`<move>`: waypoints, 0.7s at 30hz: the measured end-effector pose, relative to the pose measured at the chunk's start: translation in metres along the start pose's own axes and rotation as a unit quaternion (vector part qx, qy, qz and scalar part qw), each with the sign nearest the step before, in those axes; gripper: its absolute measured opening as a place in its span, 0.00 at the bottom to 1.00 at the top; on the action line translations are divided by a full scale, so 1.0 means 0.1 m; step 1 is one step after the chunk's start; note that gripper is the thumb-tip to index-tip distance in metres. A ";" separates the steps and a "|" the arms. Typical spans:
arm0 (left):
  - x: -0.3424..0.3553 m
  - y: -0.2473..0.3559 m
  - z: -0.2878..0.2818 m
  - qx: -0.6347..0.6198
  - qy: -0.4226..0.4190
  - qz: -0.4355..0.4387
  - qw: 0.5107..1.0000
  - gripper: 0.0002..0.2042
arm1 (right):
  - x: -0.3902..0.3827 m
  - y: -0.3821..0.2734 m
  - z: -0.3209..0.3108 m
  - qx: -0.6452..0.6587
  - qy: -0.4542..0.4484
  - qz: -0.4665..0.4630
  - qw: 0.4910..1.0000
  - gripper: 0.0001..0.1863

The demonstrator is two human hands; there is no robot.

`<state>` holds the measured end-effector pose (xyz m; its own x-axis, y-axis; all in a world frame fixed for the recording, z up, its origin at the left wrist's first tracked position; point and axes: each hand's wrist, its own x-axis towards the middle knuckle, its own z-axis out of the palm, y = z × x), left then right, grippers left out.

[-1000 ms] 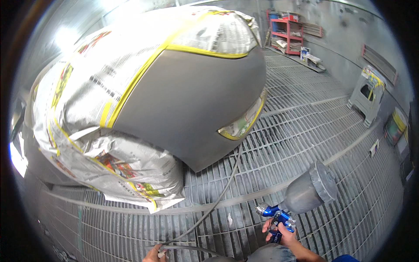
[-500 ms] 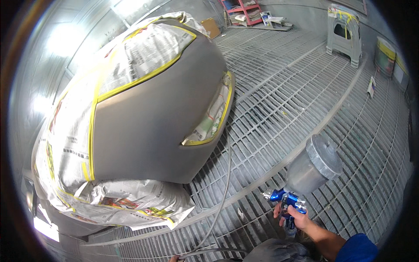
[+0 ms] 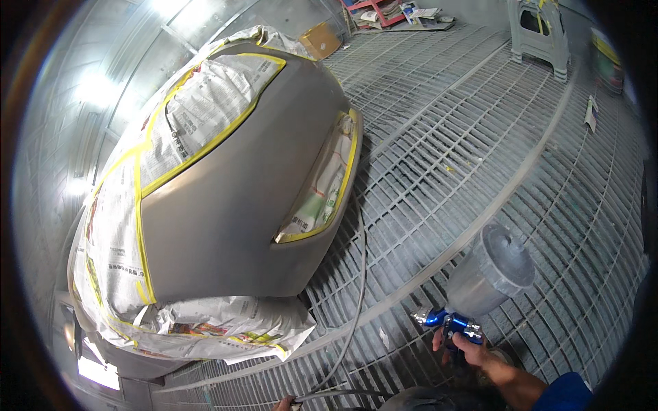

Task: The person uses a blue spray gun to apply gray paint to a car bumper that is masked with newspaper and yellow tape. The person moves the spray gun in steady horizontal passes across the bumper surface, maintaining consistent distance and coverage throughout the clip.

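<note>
In my right hand (image 3: 473,353) is a blue spray gun (image 3: 449,320), gripped by its handle, with its nozzle facing left towards the car body. A grey, lidded paint cup (image 3: 490,270) sits tilted on top of it. At the bottom edge my left hand (image 3: 284,405), only partly in view, is closed on a grey air hose (image 3: 356,301) where it bends. To the left stands a matt grey car panel (image 3: 233,185), bordered by masking newspaper (image 3: 205,116) and yellow tape (image 3: 140,233). A papered-over recess (image 3: 322,188) lies along its right edge.
Metal grating (image 3: 439,157) makes up the floor, and the hose trails over it beside the car. Far off are a plastic stool (image 3: 539,41), a cardboard box (image 3: 320,41), a red rack (image 3: 384,12) and a bucket (image 3: 607,65). Bright lamps light the wall.
My view has tilted and shifted, so the stool and rack sit higher and the car's lower edge sits lower. Both hands keep their hold on the spray gun and the hose.
</note>
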<state>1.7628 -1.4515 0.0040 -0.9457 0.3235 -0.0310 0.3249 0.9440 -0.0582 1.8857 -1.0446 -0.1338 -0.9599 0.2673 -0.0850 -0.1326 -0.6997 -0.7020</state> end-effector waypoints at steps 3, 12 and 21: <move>0.02 -0.01 0.01 -0.015 -0.008 -0.016 1.000 0.18 | 0.03 0.01 -0.09 0.016 0.027 0.010 0.999 0.22; -0.01 -0.09 0.03 0.002 -0.027 -0.059 0.998 0.19 | 0.05 0.00 0.05 -0.024 -0.014 0.027 0.999 0.28; -0.01 -0.02 0.03 -0.024 0.002 -0.013 1.000 0.19 | 0.06 -0.02 0.01 -0.015 0.051 0.029 0.998 0.28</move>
<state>1.7634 -1.4543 0.0011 -0.9539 0.2988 -0.0268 0.2992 0.9541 -0.0111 1.8797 -1.0426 -0.1324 -0.9354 0.2941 -0.1964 -0.0691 -0.6966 -0.7141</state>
